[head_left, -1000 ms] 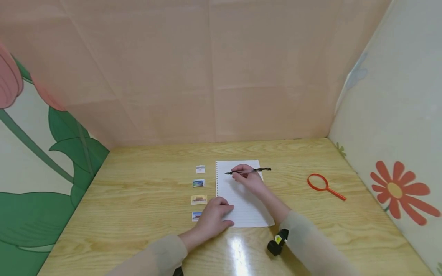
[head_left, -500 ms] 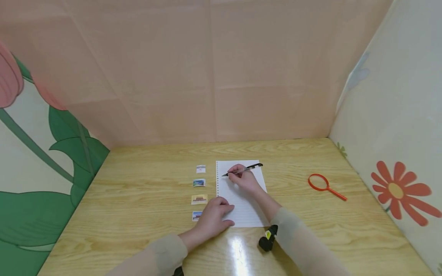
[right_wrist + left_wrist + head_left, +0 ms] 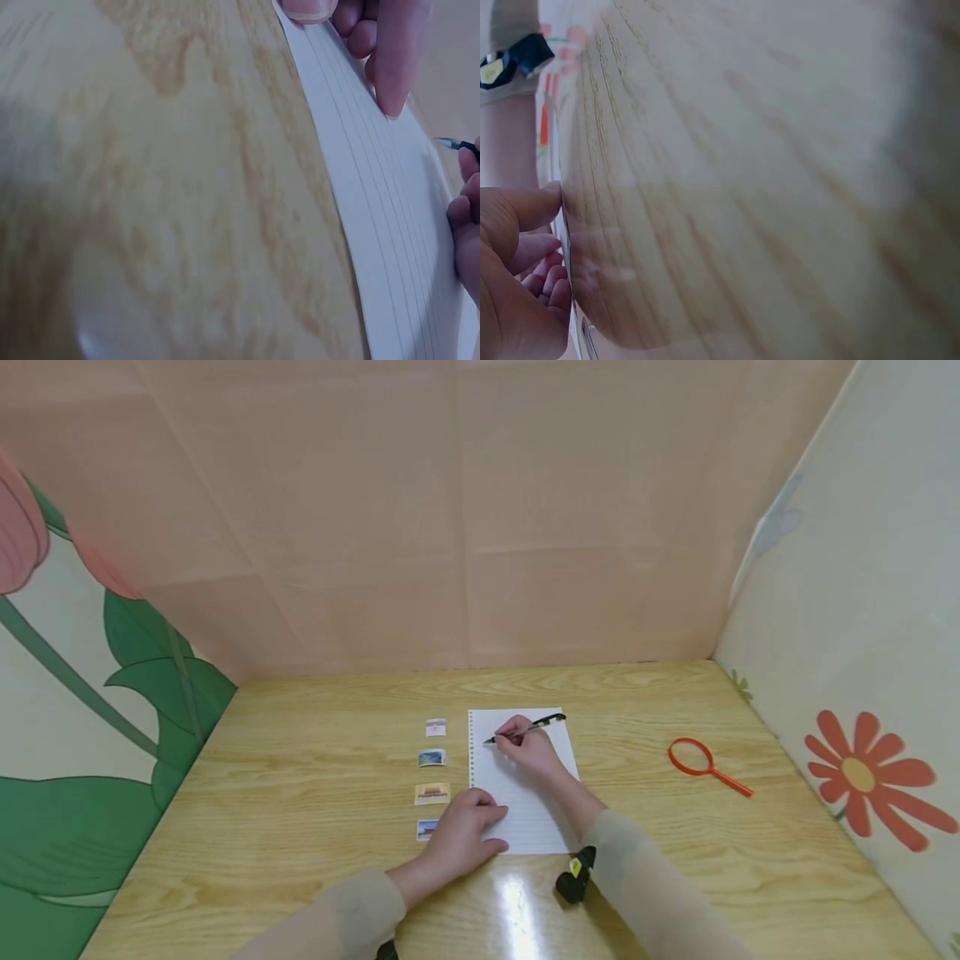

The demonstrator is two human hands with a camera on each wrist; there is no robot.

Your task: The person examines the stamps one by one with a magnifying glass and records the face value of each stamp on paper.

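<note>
A lined white sheet with punched holes down its left edge lies on the wooden table. My left hand rests on its lower left part, fingers relaxed, partly covering the lowest picture card. Over the upper part of the sheet, my right hand pinches a black pen, its tip pointing left near the holes. In the right wrist view the pen's tip shows close to the paper; whether it touches cannot be told.
Left of the sheet, more small cards stand in a column: a pale one, a blue-green one and a yellow one. A red magnifying glass lies to the right. Walls border the table at back and sides.
My right hand, holding the pen, has moved left and slightly down over the sheet, and the pen is more slanted. My left hand has stayed in place.
</note>
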